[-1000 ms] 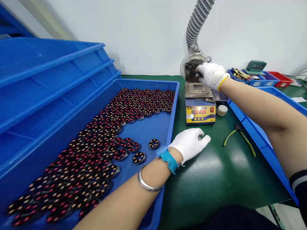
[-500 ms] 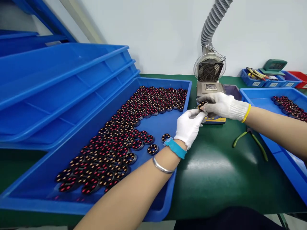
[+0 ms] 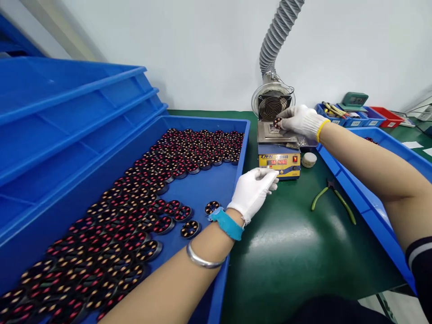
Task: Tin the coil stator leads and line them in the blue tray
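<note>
My right hand (image 3: 302,122), in a white glove with a yellow cuff, pinches a small black ring-shaped coil part (image 3: 277,122) over the metal top of a heated pot (image 3: 279,163). Red digits glow on the pot's yellow front panel. Just in front of that panel is my gloved left hand (image 3: 253,191), thumb and fingers pressed together; whatever is between them, if anything, cannot be made out. Below it, to the left, a blue tray (image 3: 216,180) holds many similar ring parts (image 3: 135,202), with copper-coloured or red spots. Two (image 3: 191,229) lie apart from the pile.
Green-handled pliers (image 3: 332,198) lie on the green table (image 3: 286,252), near a round whitish tin (image 3: 308,159). A fan (image 3: 274,107) and grey duct (image 3: 280,36) stand behind the pot. Stacked blue trays (image 3: 67,117) rise at left; another blue tray (image 3: 381,216) is at right.
My hands have come apart. The right one has carried the ring part up and back over the pot, while the left stays lower in front. The view has shifted to the right.
</note>
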`<action>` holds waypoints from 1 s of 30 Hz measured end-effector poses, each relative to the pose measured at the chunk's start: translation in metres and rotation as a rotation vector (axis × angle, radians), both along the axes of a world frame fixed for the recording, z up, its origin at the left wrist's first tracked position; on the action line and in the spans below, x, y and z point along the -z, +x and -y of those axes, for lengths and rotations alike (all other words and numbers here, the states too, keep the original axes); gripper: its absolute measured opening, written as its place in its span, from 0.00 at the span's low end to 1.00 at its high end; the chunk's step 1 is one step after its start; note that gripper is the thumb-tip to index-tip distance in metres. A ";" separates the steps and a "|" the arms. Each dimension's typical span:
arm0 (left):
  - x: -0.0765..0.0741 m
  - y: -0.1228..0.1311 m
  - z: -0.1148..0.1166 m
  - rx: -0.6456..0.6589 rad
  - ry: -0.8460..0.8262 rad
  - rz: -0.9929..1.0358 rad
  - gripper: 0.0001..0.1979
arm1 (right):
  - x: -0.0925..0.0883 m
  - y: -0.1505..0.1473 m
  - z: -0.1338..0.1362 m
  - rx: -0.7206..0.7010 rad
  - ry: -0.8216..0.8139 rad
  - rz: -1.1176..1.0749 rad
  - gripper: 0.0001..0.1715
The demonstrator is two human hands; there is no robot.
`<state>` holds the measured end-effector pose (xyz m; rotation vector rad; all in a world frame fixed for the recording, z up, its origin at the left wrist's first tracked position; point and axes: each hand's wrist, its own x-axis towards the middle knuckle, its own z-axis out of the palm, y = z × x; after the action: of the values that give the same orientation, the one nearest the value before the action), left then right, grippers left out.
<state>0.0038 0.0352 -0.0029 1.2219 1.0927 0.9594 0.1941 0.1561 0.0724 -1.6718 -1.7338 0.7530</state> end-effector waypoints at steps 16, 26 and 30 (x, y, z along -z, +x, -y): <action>0.001 0.002 0.004 0.118 0.032 -0.093 0.14 | 0.015 0.012 -0.057 0.180 0.149 0.479 0.14; 0.002 0.001 0.005 0.162 0.125 -0.179 0.14 | 0.009 0.011 -0.052 0.216 0.177 0.406 0.15; 0.001 0.002 0.008 0.168 0.219 -0.285 0.12 | 0.012 0.011 -0.052 0.229 0.143 0.390 0.15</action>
<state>0.0057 0.0269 -0.0038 1.6417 1.1044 0.8070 0.2054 0.2083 0.0601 -1.9670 -1.7553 0.2001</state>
